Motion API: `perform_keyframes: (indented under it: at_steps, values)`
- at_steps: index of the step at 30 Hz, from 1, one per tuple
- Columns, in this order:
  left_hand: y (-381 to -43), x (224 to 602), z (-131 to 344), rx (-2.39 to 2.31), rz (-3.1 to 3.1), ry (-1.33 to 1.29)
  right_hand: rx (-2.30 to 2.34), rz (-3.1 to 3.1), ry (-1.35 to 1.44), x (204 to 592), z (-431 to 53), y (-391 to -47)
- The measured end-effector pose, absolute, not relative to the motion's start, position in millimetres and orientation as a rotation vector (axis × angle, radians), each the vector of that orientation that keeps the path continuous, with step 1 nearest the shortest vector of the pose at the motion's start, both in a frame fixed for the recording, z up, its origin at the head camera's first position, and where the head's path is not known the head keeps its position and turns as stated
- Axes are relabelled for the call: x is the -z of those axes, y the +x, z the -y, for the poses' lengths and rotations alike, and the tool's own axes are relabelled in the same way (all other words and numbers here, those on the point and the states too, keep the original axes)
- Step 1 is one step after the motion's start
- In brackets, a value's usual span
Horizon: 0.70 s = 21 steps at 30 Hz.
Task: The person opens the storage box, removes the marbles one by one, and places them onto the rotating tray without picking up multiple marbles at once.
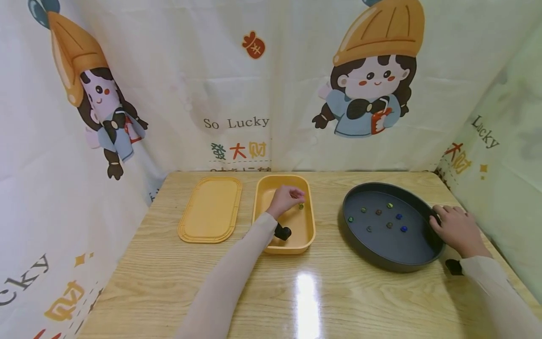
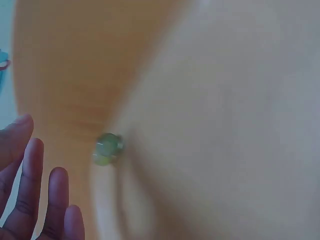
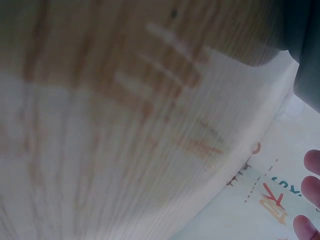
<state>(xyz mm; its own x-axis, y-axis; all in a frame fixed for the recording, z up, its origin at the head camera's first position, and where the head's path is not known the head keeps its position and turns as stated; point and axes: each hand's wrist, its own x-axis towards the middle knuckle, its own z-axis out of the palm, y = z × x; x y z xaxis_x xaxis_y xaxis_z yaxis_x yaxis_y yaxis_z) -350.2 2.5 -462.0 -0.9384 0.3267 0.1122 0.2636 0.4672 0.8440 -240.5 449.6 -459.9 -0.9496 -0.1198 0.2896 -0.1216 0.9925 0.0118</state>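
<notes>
A yellow-green marble shows inside the yellow rectangular box, just below the fingertips of my left hand. The left wrist view has that green marble by the box's wall, apart from loosely extended fingers. To the right stands a round dark grey pan with several marbles spread on its floor, among them a blue marble. My right hand holds the pan's right rim, thumb over the edge. In the right wrist view, some fingertips hang outside the pan wall.
A flat yellow lid lies on the wooden table left of the box. Printed cloth hangs behind the table and along both sides. A black wrist device sits over the box's near part.
</notes>
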Motion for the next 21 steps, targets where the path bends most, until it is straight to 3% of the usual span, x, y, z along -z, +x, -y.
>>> perform_keyframes:
  at_steps: [21]
  values:
    - [-356.4, 466.3, -1.7, -1.052, -2.826, 0.414, -0.012, 2.838, 0.167, 460.5, -448.3, -239.6]
